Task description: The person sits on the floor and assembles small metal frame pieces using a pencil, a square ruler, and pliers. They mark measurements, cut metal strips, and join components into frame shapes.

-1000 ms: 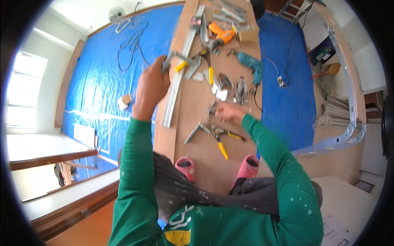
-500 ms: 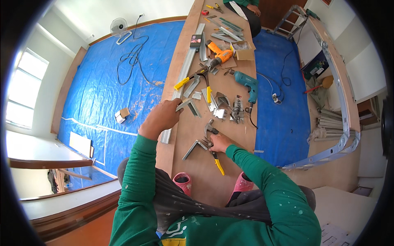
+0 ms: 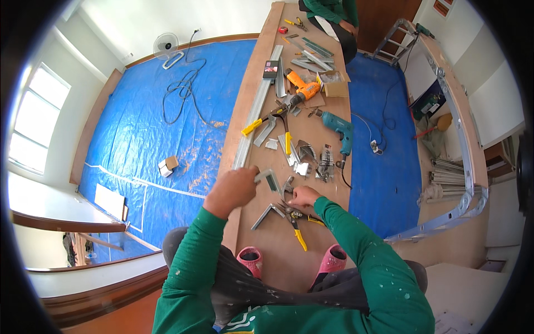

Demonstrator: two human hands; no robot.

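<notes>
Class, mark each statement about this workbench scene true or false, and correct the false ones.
1. The left hand holds a small metal bracket. True.
2. The teal drill lies on the blue floor sheet. False: it lies on the long wooden board.
3. Yellow-handled pliers lie just below the right hand. True.
4. The fan stands on the board. False: it stands on the floor by the wall.
</notes>
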